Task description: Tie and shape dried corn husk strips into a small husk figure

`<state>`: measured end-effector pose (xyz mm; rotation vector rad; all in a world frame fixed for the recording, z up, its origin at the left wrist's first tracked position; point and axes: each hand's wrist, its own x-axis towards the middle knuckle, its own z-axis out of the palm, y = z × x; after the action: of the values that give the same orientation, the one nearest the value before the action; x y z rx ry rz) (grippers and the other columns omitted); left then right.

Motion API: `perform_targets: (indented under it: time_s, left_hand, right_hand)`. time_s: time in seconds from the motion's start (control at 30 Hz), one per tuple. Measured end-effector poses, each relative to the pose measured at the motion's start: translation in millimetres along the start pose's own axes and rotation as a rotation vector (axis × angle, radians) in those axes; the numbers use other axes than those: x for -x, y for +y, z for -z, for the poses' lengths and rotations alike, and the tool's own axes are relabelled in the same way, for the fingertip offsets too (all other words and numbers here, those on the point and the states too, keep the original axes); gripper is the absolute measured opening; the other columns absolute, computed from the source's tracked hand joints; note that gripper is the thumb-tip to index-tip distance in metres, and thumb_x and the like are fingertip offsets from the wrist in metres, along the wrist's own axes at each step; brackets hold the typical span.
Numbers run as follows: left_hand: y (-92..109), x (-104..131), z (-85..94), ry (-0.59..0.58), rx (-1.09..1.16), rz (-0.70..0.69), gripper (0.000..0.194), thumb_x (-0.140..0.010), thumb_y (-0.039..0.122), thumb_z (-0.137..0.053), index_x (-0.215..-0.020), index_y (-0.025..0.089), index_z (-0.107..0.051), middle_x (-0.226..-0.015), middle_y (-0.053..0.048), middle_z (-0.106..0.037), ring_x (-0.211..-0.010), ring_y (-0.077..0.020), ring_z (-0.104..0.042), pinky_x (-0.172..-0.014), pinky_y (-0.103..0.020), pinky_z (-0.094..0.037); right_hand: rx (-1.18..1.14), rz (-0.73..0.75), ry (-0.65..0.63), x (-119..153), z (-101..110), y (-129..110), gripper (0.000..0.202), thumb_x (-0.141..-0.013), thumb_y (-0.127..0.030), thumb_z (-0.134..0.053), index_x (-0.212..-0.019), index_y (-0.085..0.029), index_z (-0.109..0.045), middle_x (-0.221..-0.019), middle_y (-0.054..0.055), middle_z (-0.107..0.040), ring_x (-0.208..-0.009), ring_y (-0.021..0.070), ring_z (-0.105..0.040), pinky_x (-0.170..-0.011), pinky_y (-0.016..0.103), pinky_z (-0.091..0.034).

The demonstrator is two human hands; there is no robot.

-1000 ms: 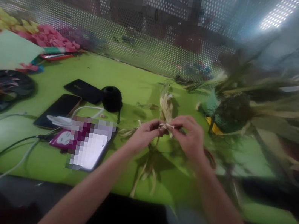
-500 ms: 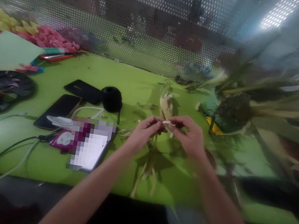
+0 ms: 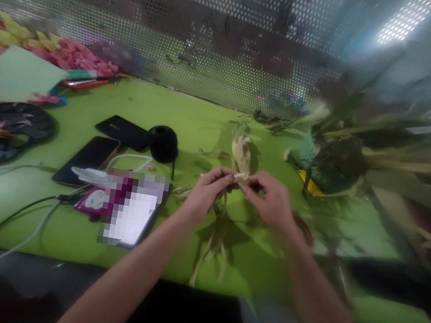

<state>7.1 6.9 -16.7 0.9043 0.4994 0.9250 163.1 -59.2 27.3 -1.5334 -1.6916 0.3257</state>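
Observation:
My left hand (image 3: pixel 204 194) and my right hand (image 3: pixel 271 199) meet over the green table (image 3: pixel 205 121), fingertips pinching a small bundle of dry straw-coloured husk strips (image 3: pixel 240 157). The bundle's pale top sticks up behind my fingers. Its loose ends (image 3: pixel 212 249) trail down toward the table's near edge. Both hands grip the bundle at its middle, where a thin pale strip crosses it.
Two dark phones (image 3: pixel 88 154) (image 3: pixel 123 131), a black round object (image 3: pixel 163 143), a blurred packet (image 3: pixel 124 212) and cables (image 3: pixel 24 218) lie left. Pink and yellow petals (image 3: pixel 72 55) are at far left. A heap of dry leaves (image 3: pixel 357 152) fills the right. Perforated mesh (image 3: pixel 213 73) backs the table.
My hands have drawn closer together and the fingertips now meet at the bundle's middle. The view has shifted slightly right.

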Motion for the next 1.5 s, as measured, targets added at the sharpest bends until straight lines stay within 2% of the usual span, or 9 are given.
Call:
perform_targets:
  time_s: [0.13,0.27,0.43,0.63,0.9,1.0,1.1,1.23,1.5]
  left_hand:
    - [-0.9,-0.2,-0.9,-0.017,0.105,0.033,0.012,-0.08,0.027,-0.074,-0.089,0.019,-0.071,-0.093,-0.002,-0.07,-0.088,-0.0135,-0.065,-0.091,-0.029,-0.049]
    - [-0.8,-1.5,1.2,-0.013,0.102,0.041,0.013,-0.08,0.028,-0.074,-0.088,0.018,-0.07,-0.091,-0.001,-0.069,-0.085,-0.0118,-0.065,-0.089,-0.028,-0.049]
    - [0.3,-0.6,2.1,-0.019,-0.012,0.056,0.015,-0.081,0.031,-0.073,-0.087,0.019,-0.07,-0.088,-0.001,-0.069,-0.082,-0.0113,-0.064,-0.084,-0.026,-0.049]
    - [1.9,1.7,-0.7,-0.034,-0.014,0.059,0.015,-0.082,0.031,-0.073,-0.089,0.018,-0.07,-0.088,-0.002,-0.069,-0.081,-0.0115,-0.064,-0.085,-0.027,-0.05]
    - [1.2,-0.5,0.2,-0.062,0.147,0.072,0.016,-0.079,0.029,-0.075,-0.088,0.017,-0.072,-0.089,-0.002,-0.069,-0.078,-0.0102,-0.063,-0.084,-0.027,-0.051]
    - [1.3,-1.1,1.9,-0.057,0.077,0.092,0.016,-0.08,0.03,-0.075,-0.088,0.017,-0.071,-0.088,-0.002,-0.068,-0.079,-0.0105,-0.064,-0.084,-0.026,-0.051]
    - [1.9,-0.8,3.0,-0.058,-0.072,0.105,0.016,-0.082,0.032,-0.073,-0.088,0.018,-0.07,-0.086,-0.001,-0.068,-0.077,-0.0102,-0.063,-0.08,-0.024,-0.049]
    - [2.9,-0.2,2.6,-0.105,-0.211,0.079,0.017,-0.085,0.034,-0.069,-0.09,0.018,-0.07,-0.086,-0.002,-0.068,-0.078,-0.0114,-0.063,-0.076,-0.024,-0.046]
    - [2.6,0.8,2.1,-0.116,-0.244,0.057,0.018,-0.085,0.031,-0.068,-0.099,0.02,-0.07,-0.096,-0.004,-0.07,-0.083,-0.0142,-0.063,-0.08,-0.029,-0.047]
  right_hand:
    - [-0.003,-0.009,-0.019,0.3,0.8,-0.7,0.01,-0.086,-0.02,-0.064,-0.077,-0.02,-0.061,-0.075,0.0,-0.061,-0.069,0.0131,-0.055,-0.062,0.025,-0.041]
    - [-0.049,-0.019,-0.036,-0.7,3.2,-1.7,0.009,-0.085,-0.025,-0.068,-0.08,-0.02,-0.063,-0.078,0.001,-0.064,-0.071,0.0139,-0.057,-0.064,0.026,-0.044]
    - [-0.126,-0.047,0.066,-1.4,3.6,-0.8,0.013,-0.089,-0.031,-0.066,-0.097,-0.021,-0.065,-0.086,0.002,-0.067,-0.074,0.0144,-0.06,-0.067,0.027,-0.048]
    - [-0.123,-0.054,0.085,-1.1,-2.2,7.9,0.01,-0.088,-0.031,-0.067,-0.088,-0.021,-0.066,-0.081,0.001,-0.066,-0.074,0.0149,-0.059,-0.068,0.027,-0.047]
    - [-0.19,-0.151,-0.011,-0.8,-7.0,10.1,0.013,-0.09,-0.031,-0.063,-0.084,-0.02,-0.061,-0.075,-0.001,-0.062,-0.069,0.0133,-0.055,-0.064,0.026,-0.044]
    - [-0.214,-0.118,0.053,-1.3,-4.8,8.2,0.01,-0.087,-0.029,-0.067,-0.09,-0.02,-0.063,-0.082,0.0,-0.064,-0.073,0.0138,-0.057,-0.067,0.027,-0.046]
    - [-0.193,-0.039,0.099,-2.0,-0.9,5.6,0.016,-0.086,-0.028,-0.069,-0.1,-0.022,-0.067,-0.093,0.002,-0.065,-0.078,0.0143,-0.059,-0.069,0.028,-0.049]
    - [-0.136,0.044,0.116,-2.5,0.8,2.5,0.005,-0.086,-0.025,-0.069,-0.09,-0.023,-0.07,-0.09,0.002,-0.065,-0.079,0.0153,-0.06,-0.068,0.028,-0.049]
    - [-0.177,-0.002,0.198,-1.4,-2.8,0.8,0.002,-0.084,-0.024,-0.072,-0.084,-0.022,-0.071,-0.083,0.002,-0.066,-0.076,0.0154,-0.061,-0.068,0.029,-0.05]
